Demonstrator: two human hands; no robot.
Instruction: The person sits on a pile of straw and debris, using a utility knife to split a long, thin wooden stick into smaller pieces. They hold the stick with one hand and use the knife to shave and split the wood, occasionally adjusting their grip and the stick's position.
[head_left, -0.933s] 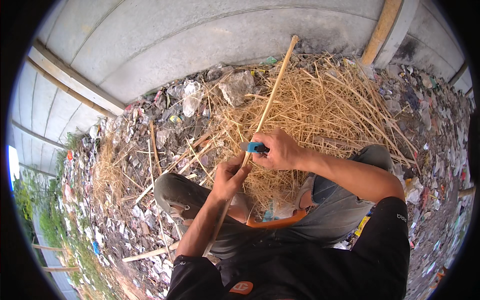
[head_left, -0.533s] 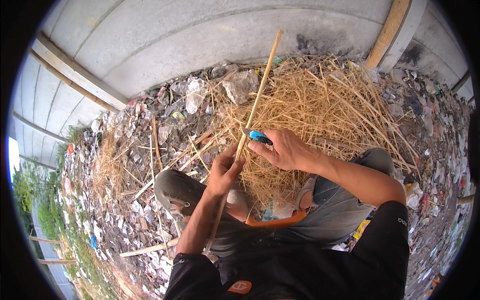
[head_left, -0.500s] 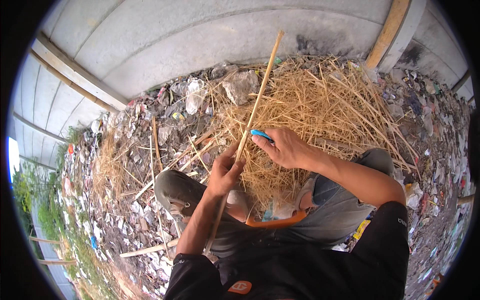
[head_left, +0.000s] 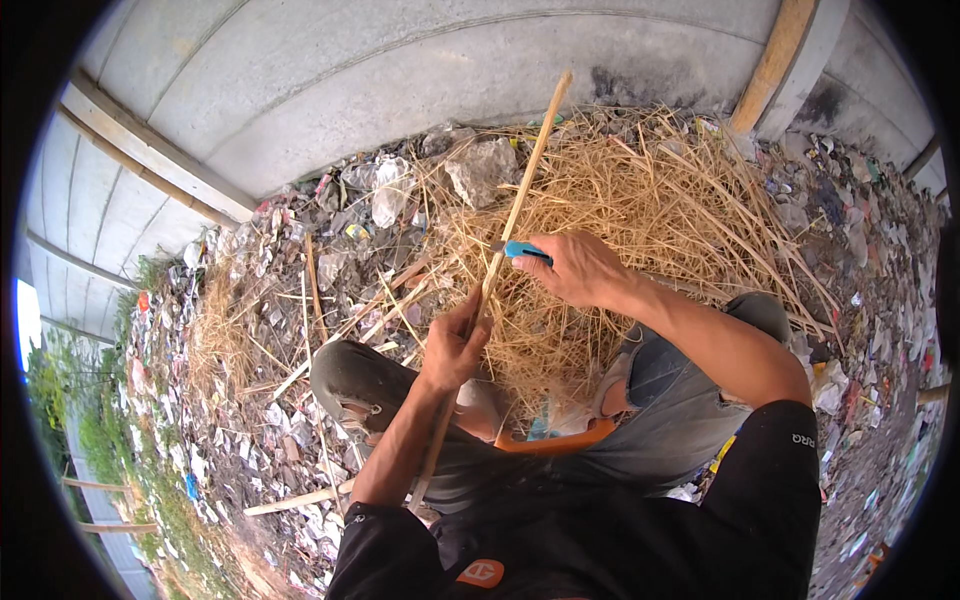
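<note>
A long, pale bamboo strip [head_left: 530, 185] slants up and away from my lap, its lower end passing beneath my left forearm. My left hand [head_left: 455, 345] is closed around the strip below its middle. In my right hand [head_left: 580, 268] is a blue-handled utility knife [head_left: 526, 250], its front end against the strip a little beyond the left hand. Part of the knife handle is hidden by the fingers. Under both hands spreads a heap of straw-coloured shavings [head_left: 640, 215], reaching in between my feet.
A grey concrete wall [head_left: 420, 90] with a wooden post [head_left: 775, 65] stands at the far side. Near it lie a rock [head_left: 482, 172] and a clear plastic bag [head_left: 392, 192]. Loose bamboo strips [head_left: 300, 500] and litter cover the ground at left. Something orange [head_left: 560, 440] shows between my legs.
My right hand and the knife have moved up along the strip, away from my left hand. The strip's far tip has shifted slightly right and down.
</note>
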